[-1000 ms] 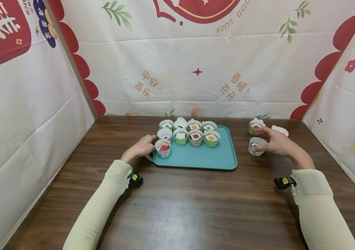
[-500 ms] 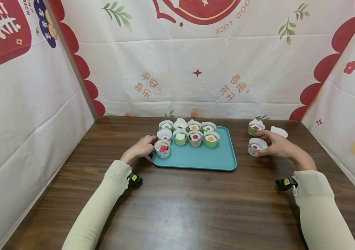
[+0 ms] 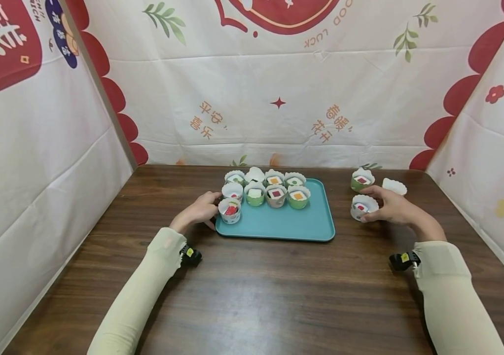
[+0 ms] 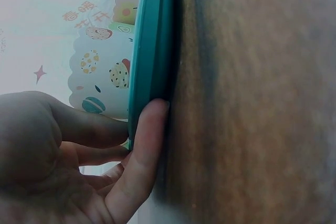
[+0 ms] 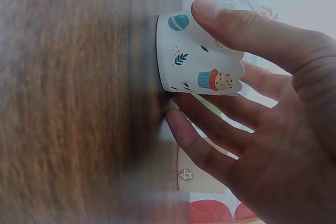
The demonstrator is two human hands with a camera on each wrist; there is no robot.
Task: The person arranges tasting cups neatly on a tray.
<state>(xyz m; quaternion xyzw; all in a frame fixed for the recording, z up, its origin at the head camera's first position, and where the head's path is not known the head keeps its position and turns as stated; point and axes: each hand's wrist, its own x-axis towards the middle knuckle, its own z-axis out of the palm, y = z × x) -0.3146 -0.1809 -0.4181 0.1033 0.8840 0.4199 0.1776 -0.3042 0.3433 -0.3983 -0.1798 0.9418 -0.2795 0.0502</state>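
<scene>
In the head view, a teal tray (image 3: 278,224) lies on the table, with several paper baking cups (image 3: 298,197) grouped on its back and left parts. My left hand (image 3: 198,209) is at the tray's left edge; the left wrist view shows thumb and fingers pinching the tray's rim (image 4: 152,51). My right hand (image 3: 396,207) is right of the tray, its thumb and fingers round a white printed paper baking cup (image 5: 184,59). This cup stands upright on the table, with something white and red inside.
Behind the right hand stand a green paper cup (image 3: 361,180) and a white scalloped-rim cup (image 3: 395,186), partly hidden by the hand. The brown wooden table (image 3: 252,291) extends in front. Printed white cloth (image 3: 243,84) hangs behind and at both sides.
My right hand has lowered slightly and its thumb and fingers have come in round the white cup. The left hand has stayed at the tray's edge.
</scene>
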